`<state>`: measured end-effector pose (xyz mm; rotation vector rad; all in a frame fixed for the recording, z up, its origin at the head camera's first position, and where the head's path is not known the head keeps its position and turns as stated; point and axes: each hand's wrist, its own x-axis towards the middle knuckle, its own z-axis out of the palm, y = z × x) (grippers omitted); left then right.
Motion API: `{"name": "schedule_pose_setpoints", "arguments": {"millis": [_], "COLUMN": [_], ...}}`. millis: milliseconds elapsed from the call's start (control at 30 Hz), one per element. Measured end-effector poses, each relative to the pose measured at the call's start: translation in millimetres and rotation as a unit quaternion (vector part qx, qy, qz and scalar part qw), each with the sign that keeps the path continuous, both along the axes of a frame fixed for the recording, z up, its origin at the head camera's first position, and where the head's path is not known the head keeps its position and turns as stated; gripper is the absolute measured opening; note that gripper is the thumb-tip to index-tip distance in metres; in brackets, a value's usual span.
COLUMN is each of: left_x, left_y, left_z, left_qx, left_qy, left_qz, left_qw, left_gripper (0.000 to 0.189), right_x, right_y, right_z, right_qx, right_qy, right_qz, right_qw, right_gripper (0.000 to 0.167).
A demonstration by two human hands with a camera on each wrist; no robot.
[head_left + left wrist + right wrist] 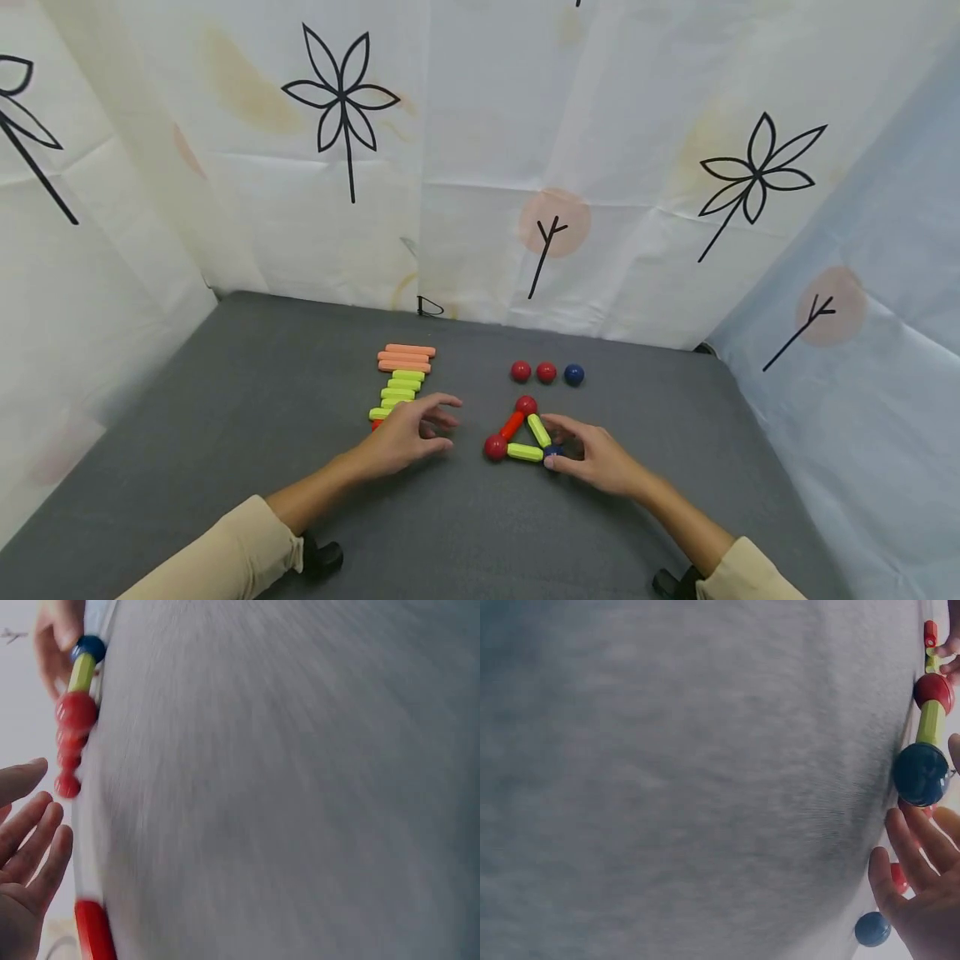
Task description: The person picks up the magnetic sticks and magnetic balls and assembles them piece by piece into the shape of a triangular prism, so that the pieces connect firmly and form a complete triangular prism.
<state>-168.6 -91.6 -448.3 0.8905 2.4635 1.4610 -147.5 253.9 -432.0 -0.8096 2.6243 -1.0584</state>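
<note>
On the grey table lies a triangle of balls and sticks: two red balls, a blue ball [552,451], a red stick [512,426] and two yellow-green sticks [525,452]. My right hand [592,457] is at the blue corner, its thumb overlapping the blue ball in the head view. In the right wrist view its fingers [905,844] are spread and fairly straight beside that ball. My left hand [411,435] hovers left of the triangle with loosely bent fingers and nothing between them. It partly covers the near end of a row of yellow-green sticks [398,393].
Several orange sticks [405,357] lie at the far end of the row, and a red stick [94,930] shows at its near end. Behind the triangle, two loose red balls [521,372] and a blue one [573,374] line up. White patterned cloth [480,167] hangs around the table.
</note>
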Motion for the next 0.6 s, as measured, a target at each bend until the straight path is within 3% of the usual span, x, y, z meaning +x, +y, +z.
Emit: {"name": "schedule_pose_setpoints", "arguments": {"millis": [267, 433, 600], "left_x": [1.7, 4.1, 2.7], "left_y": [-55.9, -83.8, -95.7], "left_z": [2.6, -1.5, -5.8], "left_qx": [-0.02, -0.035, -0.06], "left_qy": [0.048, 0.053, 0.061], "left_qz": [0.06, 0.074, 0.073], "left_qw": [0.9969, 0.9953, 0.9936], "left_gripper": [0.051, 0.046, 0.045], "right_x": [3.2, 2.9, 1.7], "right_y": [0.1, 1.2, 4.5], "right_z": [-1.3, -1.9, -3.0], "right_qx": [0.007, 0.009, 0.008], "right_qy": [-0.019, -0.02, -0.019], "right_qz": [-0.001, 0.002, 0.007], "right_qw": [0.9998, 0.9998, 0.9998], "right_gripper": [0.057, 0.057, 0.058]}}
